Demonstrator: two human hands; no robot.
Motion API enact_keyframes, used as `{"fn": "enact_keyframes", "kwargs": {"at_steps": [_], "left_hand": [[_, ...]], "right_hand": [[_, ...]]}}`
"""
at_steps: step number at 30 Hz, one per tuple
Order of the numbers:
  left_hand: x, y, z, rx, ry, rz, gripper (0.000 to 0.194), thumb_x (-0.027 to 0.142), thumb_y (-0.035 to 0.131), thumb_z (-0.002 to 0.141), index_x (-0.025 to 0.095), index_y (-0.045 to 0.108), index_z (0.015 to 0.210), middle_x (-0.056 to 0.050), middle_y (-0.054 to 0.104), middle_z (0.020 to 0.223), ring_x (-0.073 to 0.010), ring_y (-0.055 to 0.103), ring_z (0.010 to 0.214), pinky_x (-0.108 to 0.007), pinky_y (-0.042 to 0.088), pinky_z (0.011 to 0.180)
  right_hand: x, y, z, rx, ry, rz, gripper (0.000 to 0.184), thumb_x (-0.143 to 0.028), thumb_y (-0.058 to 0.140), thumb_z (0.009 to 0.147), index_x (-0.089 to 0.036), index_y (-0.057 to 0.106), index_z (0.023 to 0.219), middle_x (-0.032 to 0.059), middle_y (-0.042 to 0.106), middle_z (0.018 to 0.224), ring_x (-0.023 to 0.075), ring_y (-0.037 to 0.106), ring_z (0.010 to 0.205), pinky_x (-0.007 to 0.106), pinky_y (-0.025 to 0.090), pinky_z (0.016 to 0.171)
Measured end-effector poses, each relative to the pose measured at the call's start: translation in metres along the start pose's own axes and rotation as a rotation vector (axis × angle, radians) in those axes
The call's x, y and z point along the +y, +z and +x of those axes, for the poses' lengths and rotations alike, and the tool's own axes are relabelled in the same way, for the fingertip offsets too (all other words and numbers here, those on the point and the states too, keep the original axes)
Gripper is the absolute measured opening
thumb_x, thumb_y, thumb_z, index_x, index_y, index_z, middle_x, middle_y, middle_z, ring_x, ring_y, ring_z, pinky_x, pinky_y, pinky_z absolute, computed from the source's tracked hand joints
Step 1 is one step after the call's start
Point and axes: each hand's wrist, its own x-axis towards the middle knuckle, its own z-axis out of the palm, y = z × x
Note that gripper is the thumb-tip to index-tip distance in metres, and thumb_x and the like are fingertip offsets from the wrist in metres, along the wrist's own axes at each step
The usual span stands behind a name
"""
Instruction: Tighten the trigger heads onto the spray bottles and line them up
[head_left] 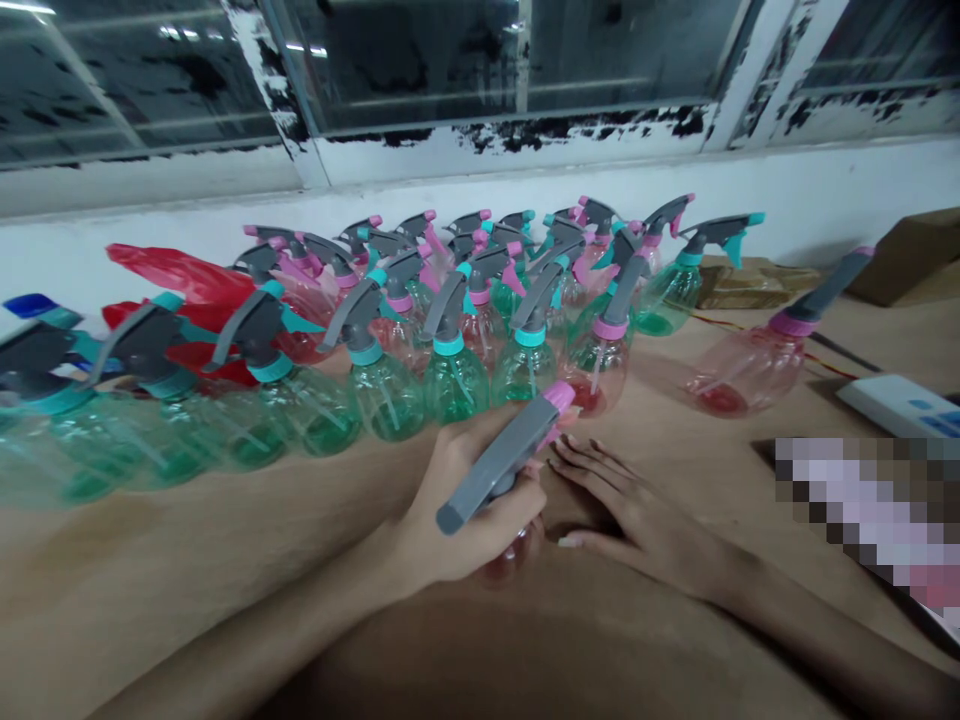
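Observation:
My left hand (457, 520) is closed around the neck of a pink spray bottle (508, 562), just under its grey trigger head (499, 465) with a pink nozzle. The bottle's lower part is mostly hidden by my fingers. Close by on the right, my right hand (630, 500) lies with its fingers stretched out over the table (660, 640), holding nothing. Just beyond both hands stand a pink spray bottle (592, 380) and a green spray bottle (456, 380), in a row of similar ones.
Several green and pink spray bottles crowd back to the wall (187, 225). A red plastic bag (187, 285) lies behind them at left. Another pink spray bottle (735, 375), a white device (896, 400), a brown box (911, 260) and a blurred-out object (877, 520) are at right.

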Motion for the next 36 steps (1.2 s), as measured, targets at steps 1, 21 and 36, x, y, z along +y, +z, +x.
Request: {"fn": "enact_keyframes", "kwargs": {"at_steps": [1, 21, 36], "left_hand": [[0.000, 0.000, 0.000, -0.002, -0.002, -0.004, 0.028, 0.007, 0.045, 0.061, 0.020, 0.060, 0.081, 0.003, 0.052, 0.064, -0.0112, 0.049, 0.051, -0.023, 0.044, 0.048], [0.001, -0.001, -0.001, -0.037, -0.037, 0.008, 0.023, 0.013, 0.047, 0.066, 0.021, 0.057, 0.085, 0.003, 0.052, 0.062, -0.0127, 0.047, 0.052, -0.025, 0.044, 0.052], [0.000, 0.015, 0.006, 0.023, -0.040, 0.044, 0.008, 0.016, 0.046, 0.074, 0.020, 0.052, 0.077, 0.001, 0.055, 0.067, -0.0136, 0.053, 0.059, -0.027, 0.046, 0.056]], "right_hand": [[0.000, 0.000, 0.000, 0.004, -0.002, 0.001, 0.070, -0.047, 0.053, 0.082, -0.022, 0.024, 0.141, 0.0089, 0.035, 0.144, 0.0251, 0.029, 0.133, 0.052, 0.028, 0.107], [0.000, -0.001, 0.001, 0.003, -0.008, 0.010, 0.071, -0.049, 0.052, 0.082, -0.022, 0.025, 0.141, 0.0096, 0.035, 0.144, 0.0250, 0.029, 0.133, 0.053, 0.028, 0.106], [-0.021, -0.033, 0.000, -0.042, 0.129, 0.157, 0.066, -0.052, 0.052, 0.081, -0.026, 0.030, 0.138, 0.0076, 0.045, 0.138, 0.0252, 0.041, 0.125, 0.047, 0.037, 0.102]]}}
